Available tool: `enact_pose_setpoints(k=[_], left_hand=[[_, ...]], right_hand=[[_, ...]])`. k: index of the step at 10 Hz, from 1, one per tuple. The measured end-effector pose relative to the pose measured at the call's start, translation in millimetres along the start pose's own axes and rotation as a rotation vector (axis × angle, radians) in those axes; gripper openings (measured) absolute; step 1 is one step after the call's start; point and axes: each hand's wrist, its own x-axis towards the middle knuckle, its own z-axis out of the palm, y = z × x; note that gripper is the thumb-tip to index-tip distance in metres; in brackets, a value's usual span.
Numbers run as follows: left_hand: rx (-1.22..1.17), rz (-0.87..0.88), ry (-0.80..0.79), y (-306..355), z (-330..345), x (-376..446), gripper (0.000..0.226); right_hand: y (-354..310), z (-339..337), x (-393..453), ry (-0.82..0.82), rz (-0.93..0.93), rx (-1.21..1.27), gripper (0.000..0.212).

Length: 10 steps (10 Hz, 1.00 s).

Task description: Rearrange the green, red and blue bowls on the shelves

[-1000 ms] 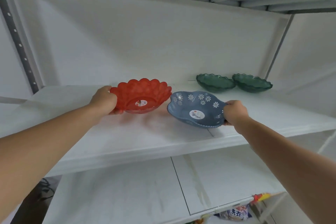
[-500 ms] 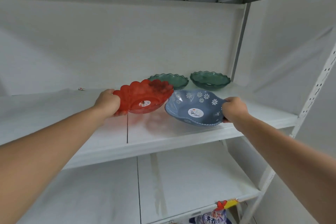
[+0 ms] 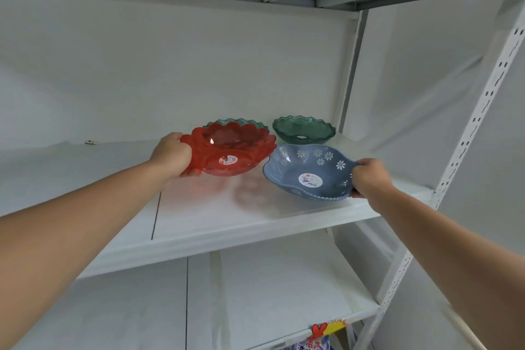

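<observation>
left hand [image 3: 173, 154] grips red bowl [image 3: 230, 147] rim; right hand [image 3: 369, 177] pinches blue bowl [image 3: 308, 170] edge.

Red bowl [image 3: 233, 150], daisy-printed blue bowl [image 3: 308, 172], seemingly green bowls [image 3: 303, 129]

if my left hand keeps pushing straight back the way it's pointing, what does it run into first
Probably the left green bowl: the left hand holds the red bowl, whose far rim already overlaps it. Whether they touch is unclear.

Red bowl [image 3: 230, 150] and blue bowl [image 3: 308, 172] in hands
</observation>
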Motion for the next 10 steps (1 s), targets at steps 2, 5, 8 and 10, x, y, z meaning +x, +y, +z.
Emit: enact_pose_setpoints(k=[2, 5, 8, 10], left_hand=[[0.014, 0.003, 0.029, 9, 28, -3, 0.032], [0.033, -0.115, 0.142, -23, 88, -8, 0.052], [-0.004, -0.187, 0.196, -26, 113, -31, 0.061], [0.621, -0.034, 0.185, -15, 94, -30, 0.075]], right_hand=[[6, -42, 48, 0.026, -0.017, 0.011, 0.033], [43, -56, 130, -0.111, -0.049, 0.007, 0.023], [51, -47, 157, -0.175, -0.117, -0.135, 0.029], [34, -53, 154, -0.13, -0.201, -0.331, 0.045]])
